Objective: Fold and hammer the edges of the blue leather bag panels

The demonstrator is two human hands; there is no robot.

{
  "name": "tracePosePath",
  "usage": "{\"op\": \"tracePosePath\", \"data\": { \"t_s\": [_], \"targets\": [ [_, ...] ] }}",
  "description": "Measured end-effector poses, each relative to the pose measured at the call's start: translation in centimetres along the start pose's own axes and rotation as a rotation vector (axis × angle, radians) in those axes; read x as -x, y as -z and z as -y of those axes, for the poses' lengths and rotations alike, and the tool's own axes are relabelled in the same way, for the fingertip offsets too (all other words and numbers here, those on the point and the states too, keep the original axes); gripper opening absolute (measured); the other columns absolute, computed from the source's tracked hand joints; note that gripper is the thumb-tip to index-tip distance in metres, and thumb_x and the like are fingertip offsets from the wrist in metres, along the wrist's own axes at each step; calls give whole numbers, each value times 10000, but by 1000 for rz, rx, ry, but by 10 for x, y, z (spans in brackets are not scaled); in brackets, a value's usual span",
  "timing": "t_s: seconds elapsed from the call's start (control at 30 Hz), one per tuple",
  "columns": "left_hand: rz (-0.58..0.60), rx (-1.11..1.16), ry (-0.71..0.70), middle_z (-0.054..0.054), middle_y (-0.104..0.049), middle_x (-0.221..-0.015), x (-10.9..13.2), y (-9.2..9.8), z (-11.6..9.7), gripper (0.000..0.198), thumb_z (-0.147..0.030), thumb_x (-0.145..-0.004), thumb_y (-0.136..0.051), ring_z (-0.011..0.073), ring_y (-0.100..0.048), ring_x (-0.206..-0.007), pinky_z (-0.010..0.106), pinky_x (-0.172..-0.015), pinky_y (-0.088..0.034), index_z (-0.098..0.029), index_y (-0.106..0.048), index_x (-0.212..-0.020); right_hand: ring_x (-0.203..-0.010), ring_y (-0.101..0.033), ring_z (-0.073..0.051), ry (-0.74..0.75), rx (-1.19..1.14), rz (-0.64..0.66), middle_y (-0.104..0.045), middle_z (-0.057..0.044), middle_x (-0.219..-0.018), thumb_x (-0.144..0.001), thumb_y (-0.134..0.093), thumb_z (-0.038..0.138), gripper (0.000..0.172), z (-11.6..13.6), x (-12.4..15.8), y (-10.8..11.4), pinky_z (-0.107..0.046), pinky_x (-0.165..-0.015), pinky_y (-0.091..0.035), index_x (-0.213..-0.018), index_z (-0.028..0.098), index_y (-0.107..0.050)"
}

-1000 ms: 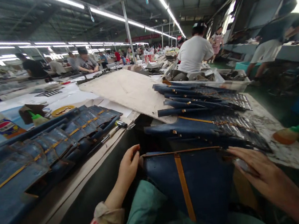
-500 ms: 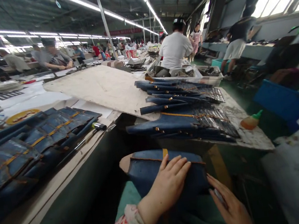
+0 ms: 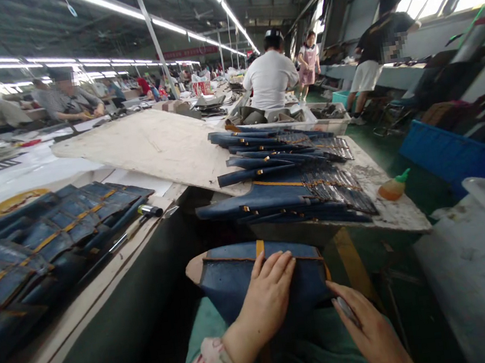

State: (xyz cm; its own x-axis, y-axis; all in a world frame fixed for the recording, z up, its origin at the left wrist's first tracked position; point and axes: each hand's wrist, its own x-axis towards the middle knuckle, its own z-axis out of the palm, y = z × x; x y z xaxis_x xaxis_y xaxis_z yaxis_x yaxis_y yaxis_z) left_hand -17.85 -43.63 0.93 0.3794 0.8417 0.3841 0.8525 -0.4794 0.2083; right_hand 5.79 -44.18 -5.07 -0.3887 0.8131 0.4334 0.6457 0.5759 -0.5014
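A dark blue leather piece (image 3: 223, 276) with an orange-brown seam and a yellow strip lies over my lap, a pale pointed end showing at its left. My left hand (image 3: 263, 289) rests flat on top of it, fingers stretched out. At the right edge of the leather is my right hand (image 3: 368, 322), its fingers closed round a small grey tool (image 3: 348, 311) whose kind I cannot make out. The fingertips of that hand touch or nearly touch the edge. Green cloth (image 3: 209, 320) covers my legs underneath.
Stacked blue leather pieces (image 3: 272, 204) lie on the bench ahead, with more blue pieces (image 3: 49, 242) at left. An orange bottle with a green tip (image 3: 393, 186) stands at the bench's right. A black-ended tool (image 3: 150, 210) lies left; a grey bin (image 3: 480, 257) stands right.
The view has turned slightly right, so the scene shifts left. At the leather's right edge more orange edging shows beside my right fingers. My left hand stays flat on the piece.
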Motion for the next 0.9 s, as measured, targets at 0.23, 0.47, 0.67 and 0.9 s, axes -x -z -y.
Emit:
{"op": "tracePosePath", "data": {
  "t_s": [0.23, 0.47, 0.67, 0.9],
  "targets": [
    [-3, -24, 45, 52, -563, -1170, -16, 8, -6, 338, -178, -891, -403, 188, -476, -1069, 354, -949, -362, -211, -517, -1207, -1065, -559, -192, -30, -33, 6, -578, -60, -1155, -882, -389, 206, 373, 0, 0, 1, -305, -888, -501, -1243, 228, -482],
    [-69, -79, -25, 24, -521, -1253, 3, 0, 0, 416, -178, -911, -368, 188, -419, -1132, 346, -1028, -234, -200, -402, -1325, -1100, -534, -188, -25, -36, 34, -545, -67, -1209, -886, -377, 197, 404, -3, 6, -2, -308, -910, -486, -1286, 221, -436],
    [12, 8, 143, 22, -572, -1042, -18, 13, -10, 240, -163, -893, -404, 189, -476, -968, 361, -875, -358, -232, -551, -1069, -1070, -556, -190, -15, -28, 32, -564, -61, -1180, -881, -400, 204, 404, -2, 4, 0, -294, -887, -499, -1281, 228, -449],
    [81, -3, 135, 22, -556, -927, -27, 21, -11, 140, -151, -876, -440, 190, -468, -875, 347, -792, -386, -206, -560, -924, -1107, -526, -175, -11, -21, 70, -531, -59, -1224, -901, -387, 205, 416, -4, 9, 0, -291, -917, -478, -1316, 226, -402]
  ]
}}
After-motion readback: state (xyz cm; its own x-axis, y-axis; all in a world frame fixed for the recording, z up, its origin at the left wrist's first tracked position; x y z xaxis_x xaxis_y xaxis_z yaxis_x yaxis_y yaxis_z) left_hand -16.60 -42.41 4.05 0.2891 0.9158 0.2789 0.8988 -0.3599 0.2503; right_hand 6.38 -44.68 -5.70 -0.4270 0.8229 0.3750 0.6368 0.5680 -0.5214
